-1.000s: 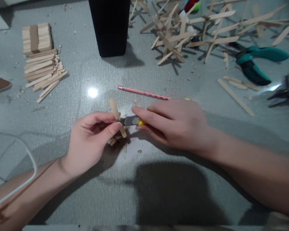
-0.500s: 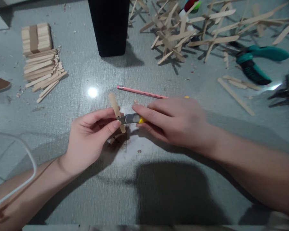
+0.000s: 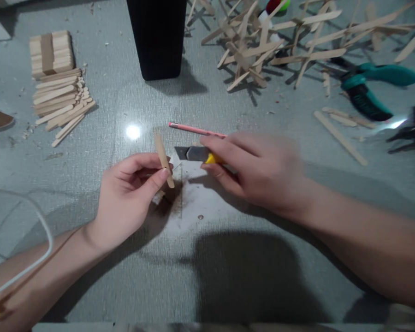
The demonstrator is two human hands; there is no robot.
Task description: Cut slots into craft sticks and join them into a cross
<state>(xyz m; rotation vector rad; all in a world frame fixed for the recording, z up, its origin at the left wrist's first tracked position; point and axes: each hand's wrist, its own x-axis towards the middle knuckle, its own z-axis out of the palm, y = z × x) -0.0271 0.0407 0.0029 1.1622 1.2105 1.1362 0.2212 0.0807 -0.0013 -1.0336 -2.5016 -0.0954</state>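
Note:
Between thumb and fingers, my left hand point(image 3: 127, 198) pinches a wooden stick point(image 3: 162, 151), tilted with its longer part pointing away from me. My right hand point(image 3: 256, 170) is closed around a yellow utility knife point(image 3: 212, 158); its blade point(image 3: 182, 153) points left and is apart from the stick. Behind the right hand lies a pink pencil point(image 3: 190, 129), partly covered by the fingers. Below the hands a whitish patch with brown dust and a small round metal piece point(image 3: 200, 217) shows on the table.
A black container point(image 3: 159, 41) stands at the back centre. Stacked sticks point(image 3: 60, 99) lie at the left, beside a banded bundle point(image 3: 60, 53). Joined sticks point(image 3: 244, 55) fill the back right, near teal-handled pliers point(image 3: 366, 97). A white cable point(image 3: 43, 221) crosses the left forearm.
The knife has moved up and right, its blade coming off the stick. My right hand moved with it and is blurred. The stick in my left hand shifted slightly left.

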